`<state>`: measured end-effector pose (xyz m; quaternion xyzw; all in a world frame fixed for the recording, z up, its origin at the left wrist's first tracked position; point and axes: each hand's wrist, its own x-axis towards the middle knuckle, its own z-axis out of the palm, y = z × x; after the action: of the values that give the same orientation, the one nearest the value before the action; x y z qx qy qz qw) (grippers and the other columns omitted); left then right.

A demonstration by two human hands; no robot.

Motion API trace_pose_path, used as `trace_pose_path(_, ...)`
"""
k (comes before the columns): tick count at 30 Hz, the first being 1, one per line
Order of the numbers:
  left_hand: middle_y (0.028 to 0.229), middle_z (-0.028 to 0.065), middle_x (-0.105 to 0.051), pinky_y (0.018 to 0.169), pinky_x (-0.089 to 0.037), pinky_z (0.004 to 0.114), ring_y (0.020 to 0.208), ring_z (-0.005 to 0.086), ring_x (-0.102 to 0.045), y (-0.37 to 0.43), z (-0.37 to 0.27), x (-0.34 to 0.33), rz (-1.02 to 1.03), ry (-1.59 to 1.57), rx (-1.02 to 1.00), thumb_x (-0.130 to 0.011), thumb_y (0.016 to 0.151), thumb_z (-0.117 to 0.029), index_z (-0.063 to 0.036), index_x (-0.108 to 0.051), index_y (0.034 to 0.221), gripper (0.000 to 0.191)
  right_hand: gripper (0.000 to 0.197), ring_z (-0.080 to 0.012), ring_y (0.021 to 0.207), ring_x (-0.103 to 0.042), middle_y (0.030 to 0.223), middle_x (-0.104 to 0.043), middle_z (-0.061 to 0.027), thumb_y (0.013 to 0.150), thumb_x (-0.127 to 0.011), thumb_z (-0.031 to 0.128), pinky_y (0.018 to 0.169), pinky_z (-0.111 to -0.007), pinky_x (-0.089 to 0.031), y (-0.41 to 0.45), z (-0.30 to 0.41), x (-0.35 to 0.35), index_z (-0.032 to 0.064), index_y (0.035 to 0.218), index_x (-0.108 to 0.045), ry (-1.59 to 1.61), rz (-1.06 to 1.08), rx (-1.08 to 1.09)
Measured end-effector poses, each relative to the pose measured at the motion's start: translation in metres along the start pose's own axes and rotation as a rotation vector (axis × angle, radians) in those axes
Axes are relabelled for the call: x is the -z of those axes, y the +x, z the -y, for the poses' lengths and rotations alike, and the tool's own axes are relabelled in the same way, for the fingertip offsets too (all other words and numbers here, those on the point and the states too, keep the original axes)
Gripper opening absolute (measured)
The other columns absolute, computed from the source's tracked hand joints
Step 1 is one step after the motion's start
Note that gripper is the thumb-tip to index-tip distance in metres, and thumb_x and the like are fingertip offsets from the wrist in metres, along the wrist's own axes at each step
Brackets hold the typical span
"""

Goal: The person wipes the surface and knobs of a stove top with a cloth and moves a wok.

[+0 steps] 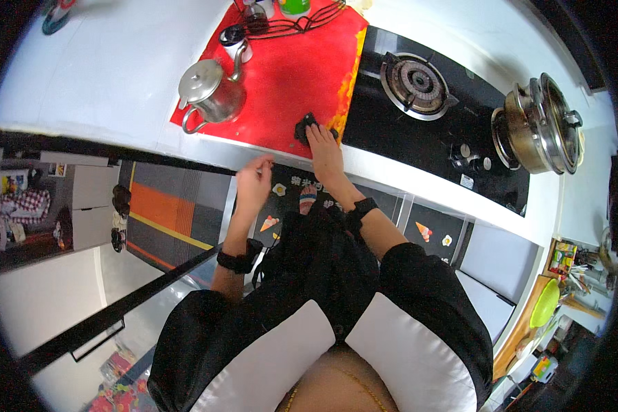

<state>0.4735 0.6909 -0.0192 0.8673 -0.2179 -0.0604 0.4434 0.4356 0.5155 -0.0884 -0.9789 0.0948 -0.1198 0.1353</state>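
My right hand (pixel 326 157) presses its fingers down on a crumpled black cloth (pixel 304 130). The cloth lies near the front right corner of a red mat (pixel 283 87) with a yellow-orange flame-like border. Just off the counter's front edge, my left hand (pixel 254 181) hangs with loosely curled fingers and nothing visible in it. Left of the cloth stands a metal kettle (pixel 219 98) with a lid and a long curved spout. Behind its spout is a white container with a black lid (pixel 233 41).
A black wire rack (pixel 298 26) and a green container (pixel 294 6) sit at the mat's back. To the right is a black gas cooktop (pixel 371 103) with a bare burner (pixel 415 82). A lidded steel pot (pixel 530 126) stands on its right side. A patterned floor mat (pixel 314 180) lies below.
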Motion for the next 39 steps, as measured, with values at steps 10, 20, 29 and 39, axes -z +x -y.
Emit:
trace_pose_path(10,0.090,0.0209,-0.058,0.081,-0.040,0.041,0.088,0.0361,-0.053,0.079,0.054,0.088,-0.770,0.610,-0.130,-0.058,0.077,-0.016,0.0028,-0.055,0.099,0.029,0.045,-0.0251,0.119,-0.036,0.126,-0.042,-0.0103,0.076,-0.039,0.003,0.099,-0.032,-0.029,-0.024,0.000,0.009,0.0046,0.121,-0.041,0.032,0.021,0.005)
trace_pose_path(20,0.063,0.0023,-0.053,0.050,-0.038,0.024,0.055,0.0098,-0.045,0.124,0.093,0.102,-0.279,-0.212,0.116,-0.055,0.083,-0.026,0.0027,-0.057,0.078,0.029,0.051,-0.0211,0.121,-0.034,0.129,-0.039,-0.0062,0.073,-0.047,0.000,0.101,-0.030,-0.027,-0.019,0.002,0.018,0.0063,0.122,-0.041,0.054,0.158,-0.077)
trace_pose_path(29,0.063,-0.0017,-0.050,0.057,-0.034,0.022,0.060,0.0074,-0.040,0.124,0.094,0.091,-0.423,-0.519,0.100,-0.053,0.085,-0.027,-0.0044,-0.053,0.065,0.030,0.055,-0.0221,0.118,-0.037,0.126,-0.043,-0.0056,0.067,-0.049,-0.005,0.098,-0.029,-0.032,-0.020,0.002,0.009,0.0093,0.120,-0.044,0.085,0.056,-0.073)
trace_pose_path(39,0.061,-0.0019,-0.048,0.057,-0.032,0.021,0.059,0.0064,-0.039,0.130,0.088,0.098,-0.481,-0.630,0.030,-0.055,0.084,-0.026,-0.0050,-0.051,0.064,0.029,0.058,-0.0226,0.119,-0.036,0.127,-0.042,-0.0067,0.065,-0.050,-0.005,0.099,-0.030,-0.031,-0.020,0.002,0.013,0.0077,0.121,-0.043,0.084,0.089,-0.080)
